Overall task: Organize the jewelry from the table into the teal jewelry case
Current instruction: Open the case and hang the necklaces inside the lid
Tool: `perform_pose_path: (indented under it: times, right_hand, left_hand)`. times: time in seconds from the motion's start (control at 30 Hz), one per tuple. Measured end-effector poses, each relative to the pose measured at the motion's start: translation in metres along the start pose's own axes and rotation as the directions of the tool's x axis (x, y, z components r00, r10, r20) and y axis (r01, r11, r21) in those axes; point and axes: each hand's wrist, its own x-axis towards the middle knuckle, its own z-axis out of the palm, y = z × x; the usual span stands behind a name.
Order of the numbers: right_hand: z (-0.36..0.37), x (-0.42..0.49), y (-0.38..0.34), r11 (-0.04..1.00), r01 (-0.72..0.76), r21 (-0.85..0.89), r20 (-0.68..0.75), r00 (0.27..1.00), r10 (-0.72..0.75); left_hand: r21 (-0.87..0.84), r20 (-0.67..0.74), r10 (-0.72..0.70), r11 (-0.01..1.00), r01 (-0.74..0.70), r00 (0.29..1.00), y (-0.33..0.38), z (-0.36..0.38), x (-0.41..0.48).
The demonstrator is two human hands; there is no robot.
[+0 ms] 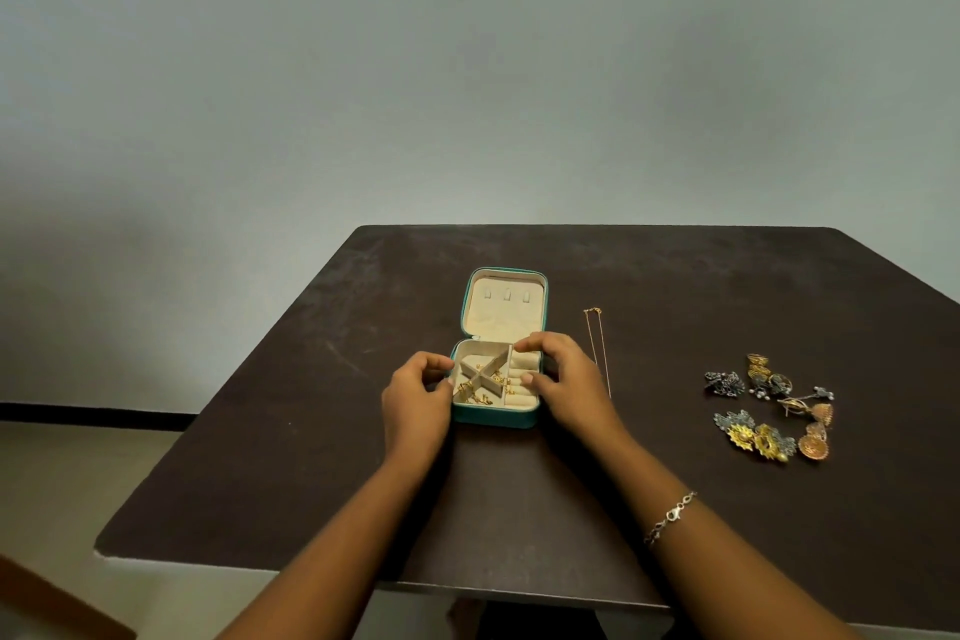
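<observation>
Left hand point(415, 395) covers the case's point(493, 418) left wall; can't tell if fingers grip it or just touch. Right hand point(563, 379) hides the right wall & part of the ring rolls point(522, 400); same doubt re its hold. Gold bits point(475, 392) in the divided section too small to ID. One strand of the chain point(592, 327) passes behind the right hand. Earring pile point(769, 405) tangled, pcs can't be counted. Table's point(519, 509) right side cut off by the frame edge; forearms point(337, 561) cut at the bottom. Brown thing point(52, 608) in the bottom-left corner mostly out of frame.

Bare table point(660, 379) separates the thin chain point(603, 353) from the earring pile point(769, 405), right of the open case point(493, 418)
</observation>
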Motion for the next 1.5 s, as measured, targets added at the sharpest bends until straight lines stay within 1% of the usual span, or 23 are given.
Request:
perform_pose_path:
  times: [0.07,0.13,0.23,0.27,0.33,0.43,0.53,0.63,0.8,1.0,1.13,1.2,1.27,1.3,1.4,1.5]
  right_hand:
    - [0.003,-0.001,-0.001,1.0,0.013,0.013,0.006,1.0,-0.013]
    - [0.005,-0.001,-0.001,0.999,0.042,0.013,-0.034,0.999,-0.042]
    - [0.006,-0.004,-0.007,0.985,0.139,-0.1,-0.123,0.981,-0.15]
    - [0.007,-0.004,-0.011,0.975,0.167,-0.147,-0.114,0.976,-0.185]
    - [0.011,-0.005,-0.019,0.949,0.193,-0.251,-0.026,0.978,-0.205]
    - [0.022,-0.005,-0.029,0.886,0.16,-0.435,0.096,0.987,-0.131]
    - [0.032,-0.003,-0.037,0.845,0.119,-0.521,0.104,0.992,-0.075]
    - [0.038,0.0,-0.04,0.822,0.091,-0.562,0.082,0.995,-0.054]
    - [0.041,0.004,-0.04,0.818,0.046,-0.573,0.088,0.996,0.005]
    - [0.04,0.005,-0.041,0.842,0.042,-0.537,0.108,0.994,0.02]
    - [0.03,0.009,-0.045,0.912,0.002,-0.411,0.112,0.993,0.048]
    - [0.023,0.011,-0.05,0.944,-0.019,-0.328,0.082,0.995,0.049]
    - [0.014,0.012,-0.056,0.968,-0.044,-0.246,0.07,0.996,0.063]
    - [0.009,0.012,-0.06,0.978,-0.05,-0.204,0.086,0.994,0.069]
    - [-0.004,0.015,-0.071,0.997,-0.078,0.009,0.158,0.985,0.075]
    - [-0.013,0.017,-0.08,0.991,-0.065,0.116,0.174,0.984,0.044]
  left_hand:
    - [0.021,-0.003,0.017,1.0,-0.017,1.0,-0.004,-0.004,0.001]
    - [0.037,0.01,0.052,0.998,-0.052,0.999,-0.007,-0.005,0.002]
    - [0.06,0.019,0.095,0.994,-0.096,0.995,-0.011,-0.003,0.0]
    - [0.063,0.015,0.106,0.992,-0.106,0.994,-0.012,-0.002,-0.001]
    - [0.055,-0.001,0.127,0.99,-0.127,0.992,-0.017,0.0,-0.003]
    - [0.031,-0.023,0.14,0.99,-0.139,0.99,-0.02,0.001,-0.003]
    - [0.014,-0.036,0.144,0.99,-0.144,0.989,-0.022,0.002,-0.003]
    - [-0.006,-0.039,0.139,0.99,-0.139,0.989,-0.023,0.004,-0.002]
    - [-0.021,-0.044,0.133,0.991,-0.134,0.99,-0.024,0.004,-0.002]
    - [-0.022,-0.039,0.139,0.99,-0.14,0.99,-0.024,0.003,-0.002]
    - [-0.012,-0.032,0.178,0.984,-0.178,0.984,-0.024,0.004,0.001]
    - [-0.028,-0.031,0.207,0.978,-0.208,0.978,-0.019,0.001,0.004]
    - [-0.107,-0.018,0.234,0.966,-0.235,0.972,-0.008,-0.007,0.008]
    - [-0.154,0.001,0.245,0.958,-0.242,0.969,-0.002,-0.011,0.01]
    - [-0.279,0.115,0.274,0.931,-0.234,0.955,0.011,-0.022,0.017]
    - [-0.372,0.225,0.312,0.903,-0.214,0.923,0.017,-0.031,0.019]
